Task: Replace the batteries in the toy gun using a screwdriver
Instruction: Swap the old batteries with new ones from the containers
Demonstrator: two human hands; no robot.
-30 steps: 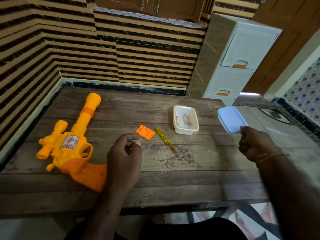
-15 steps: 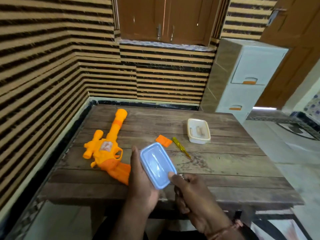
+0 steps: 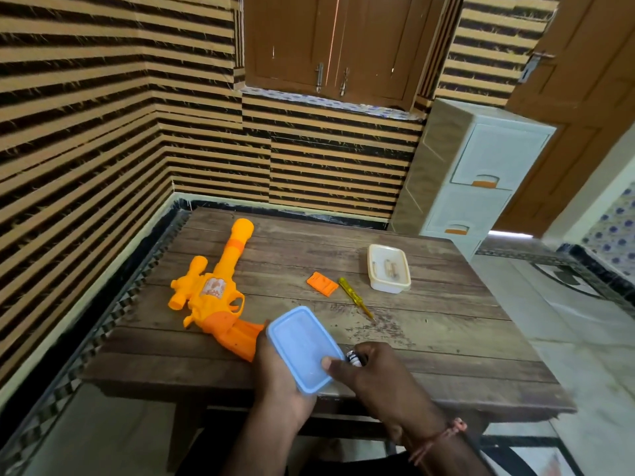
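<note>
The orange toy gun [image 3: 213, 297] lies on its side at the left of the wooden table [image 3: 446, 331]. Its small orange battery cover [image 3: 322, 284] lies loose beside the yellow screwdriver [image 3: 354, 297] at mid-table. My left hand [image 3: 278, 383] grips a blue lid [image 3: 302, 345] from beneath, near the front edge. My right hand [image 3: 381, 376] has its thumb on the lid's near corner. Its curled fingers hold a small black-and-silver battery [image 3: 355, 358].
An open white container [image 3: 390, 288] with batteries inside stands at the back right of the table. A white drawer cabinet [image 3: 481, 173] stands behind the table's right corner. Striped walls close in the left and back sides.
My right hand carried the blue lid from the right side across to my left hand. Both hands now hold it near the table's front edge, and a battery shows in my right fingers.
</note>
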